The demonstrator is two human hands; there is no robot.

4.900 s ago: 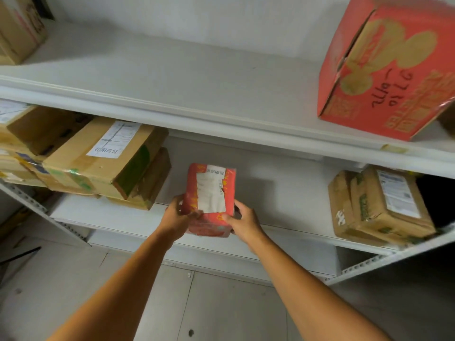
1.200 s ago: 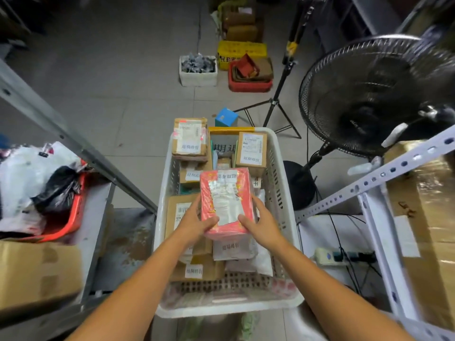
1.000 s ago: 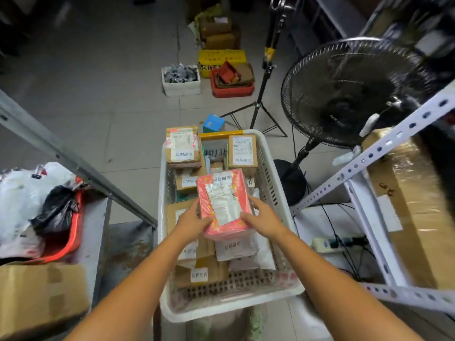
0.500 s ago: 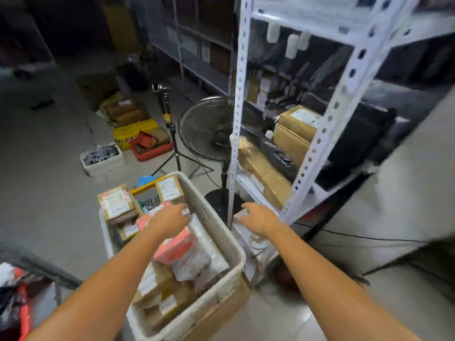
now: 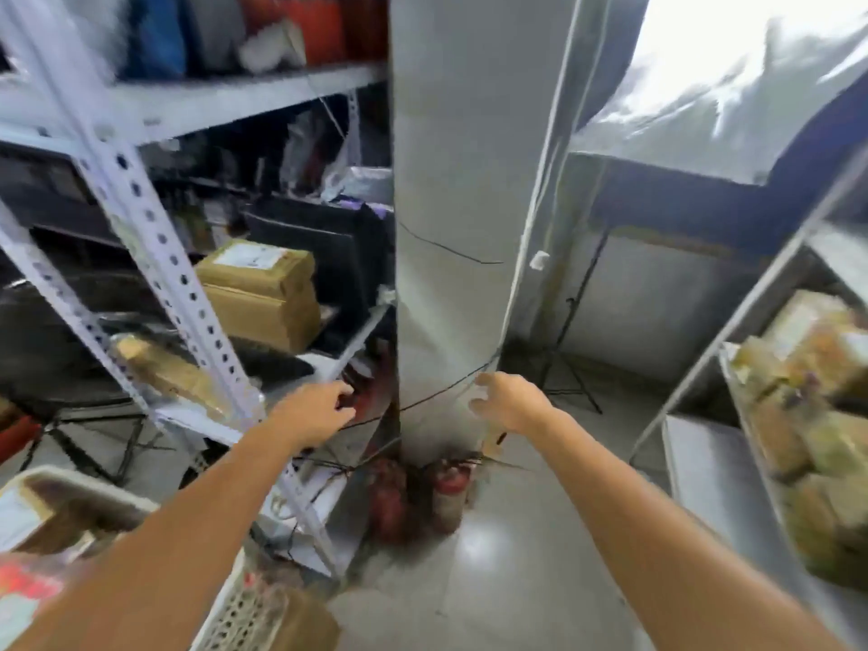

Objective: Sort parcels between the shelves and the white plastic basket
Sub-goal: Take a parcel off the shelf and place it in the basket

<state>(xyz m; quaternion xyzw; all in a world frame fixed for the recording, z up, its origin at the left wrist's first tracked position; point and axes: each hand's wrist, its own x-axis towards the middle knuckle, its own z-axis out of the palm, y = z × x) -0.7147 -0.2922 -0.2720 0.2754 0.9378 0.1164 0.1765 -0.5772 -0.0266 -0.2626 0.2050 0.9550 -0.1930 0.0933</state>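
Note:
The view is blurred. Both arms reach forward with nothing in them. My left hand (image 5: 314, 411) hangs in the air with loosely curled fingers, near the corner of the left shelf unit (image 5: 155, 213). My right hand (image 5: 509, 401) is relaxed in front of a grey pillar (image 5: 451, 180). The white plastic basket (image 5: 225, 608) shows only at the bottom left, under my left forearm, with a red parcel (image 5: 23, 589) and brown boxes inside. Brown parcels (image 5: 263, 288) lie on the left shelf. Several more parcels (image 5: 817, 406) sit on the right shelf.
Red fire extinguishers (image 5: 418, 495) stand at the foot of the pillar, with black cables across it. A tripod stand (image 5: 568, 350) is behind my right hand. Grey floor (image 5: 516, 556) runs between the two shelf units. A black fan (image 5: 28, 321) sits far left.
The red parcel left my hands and now lies in the basket. The view swung right from the basket toward the pillar and the right shelf. Both hands are lifted, holding nothing.

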